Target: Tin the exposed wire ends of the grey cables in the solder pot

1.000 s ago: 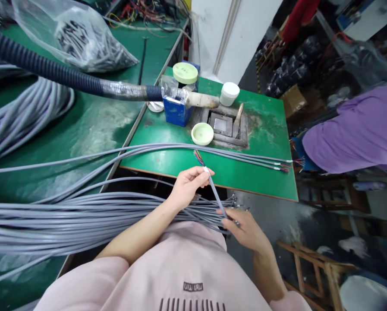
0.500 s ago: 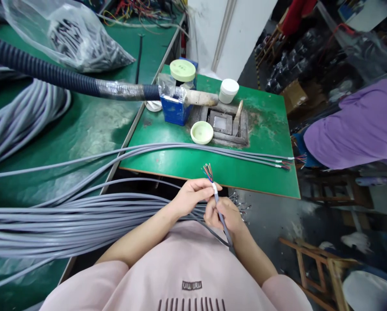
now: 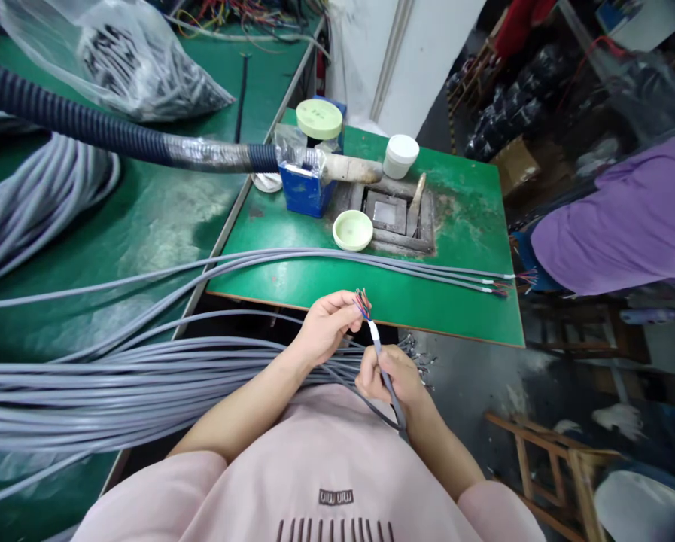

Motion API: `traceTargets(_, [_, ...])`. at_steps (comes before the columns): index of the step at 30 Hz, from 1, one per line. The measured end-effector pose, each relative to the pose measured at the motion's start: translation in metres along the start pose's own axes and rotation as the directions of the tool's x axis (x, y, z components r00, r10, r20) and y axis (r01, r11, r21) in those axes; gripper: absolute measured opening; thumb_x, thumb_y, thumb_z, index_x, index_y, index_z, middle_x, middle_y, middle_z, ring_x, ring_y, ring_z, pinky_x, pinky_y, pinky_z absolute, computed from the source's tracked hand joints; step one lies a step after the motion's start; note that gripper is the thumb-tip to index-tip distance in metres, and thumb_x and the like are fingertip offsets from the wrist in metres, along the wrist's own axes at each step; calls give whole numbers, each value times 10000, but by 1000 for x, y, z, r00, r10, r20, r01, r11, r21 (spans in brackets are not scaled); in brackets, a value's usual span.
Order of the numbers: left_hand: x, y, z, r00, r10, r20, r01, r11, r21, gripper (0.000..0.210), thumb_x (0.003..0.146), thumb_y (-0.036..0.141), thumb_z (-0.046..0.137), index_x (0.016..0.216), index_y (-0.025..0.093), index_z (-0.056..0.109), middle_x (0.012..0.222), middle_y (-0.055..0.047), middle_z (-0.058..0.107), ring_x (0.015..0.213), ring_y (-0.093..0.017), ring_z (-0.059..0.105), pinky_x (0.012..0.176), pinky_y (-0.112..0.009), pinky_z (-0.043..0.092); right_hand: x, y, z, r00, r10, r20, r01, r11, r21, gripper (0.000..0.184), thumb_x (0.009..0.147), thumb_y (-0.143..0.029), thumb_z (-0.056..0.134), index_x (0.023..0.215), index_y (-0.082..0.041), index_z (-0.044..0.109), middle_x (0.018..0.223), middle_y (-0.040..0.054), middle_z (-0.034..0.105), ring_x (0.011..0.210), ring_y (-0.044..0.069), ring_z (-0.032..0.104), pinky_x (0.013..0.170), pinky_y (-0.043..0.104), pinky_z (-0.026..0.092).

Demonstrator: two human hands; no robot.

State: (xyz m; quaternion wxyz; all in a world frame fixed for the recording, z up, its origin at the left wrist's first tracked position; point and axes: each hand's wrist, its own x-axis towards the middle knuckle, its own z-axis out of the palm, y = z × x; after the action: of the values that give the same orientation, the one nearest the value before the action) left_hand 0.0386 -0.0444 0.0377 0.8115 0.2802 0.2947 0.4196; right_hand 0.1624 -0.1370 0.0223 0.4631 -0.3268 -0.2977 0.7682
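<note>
My right hand is closed around a grey cable, with the cable's end pointing up and away from me. A white band wraps the cable near its end, and thin coloured wires fan out beyond it. The fingers of my left hand pinch these wires from the left side. Just beyond my hands, a few grey cables lie across the green table, their stripped ends at the right. A thick bundle of grey cables runs in from the left, passing beneath my left forearm.
A square solder pot is set in the table, with a scraper in it. Around it are a pale green dish, a white jar, a blue box and a ribbed hose. A person in purple is at the right.
My left hand has shifted from the white band up to the coloured wires. My right hand keeps its hold on the cable in nearly the same place.
</note>
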Motion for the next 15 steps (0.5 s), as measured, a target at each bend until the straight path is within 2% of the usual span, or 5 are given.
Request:
traceTargets(5, [1, 0, -1, 998, 63, 10, -63, 997, 33, 243, 602, 285, 823, 672, 139, 643, 550, 28, 591, 460, -46, 480, 485, -170, 397, 1, 1, -2, 1000, -15, 8, 15, 1000, 9, 480, 818, -582, 577, 647, -134, 608, 314, -59, 407, 297, 70, 315, 392, 216, 287])
traceTargets(8, [1, 0, -1, 998, 52, 25, -53, 997, 58, 259, 602, 299, 822, 665, 140, 627, 549, 29, 586, 455, -47, 477, 474, -171, 398, 2, 1, -5, 999, -27, 21, 27, 1000, 1, 465, 841, -557, 559, 662, -132, 617, 318, -60, 412, 296, 69, 312, 392, 213, 289])
traceTargets(15, [4, 5, -9, 994, 32, 104, -50, 982, 182, 183, 670, 283, 764, 683, 133, 660, 653, -9, 633, 490, -53, 484, 489, -190, 408, 0, -2, -7, 1000, 14, 8, -13, 988, -153, 477, 866, -555, 511, 696, -125, 627, 325, -65, 410, 296, 64, 299, 386, 210, 261])
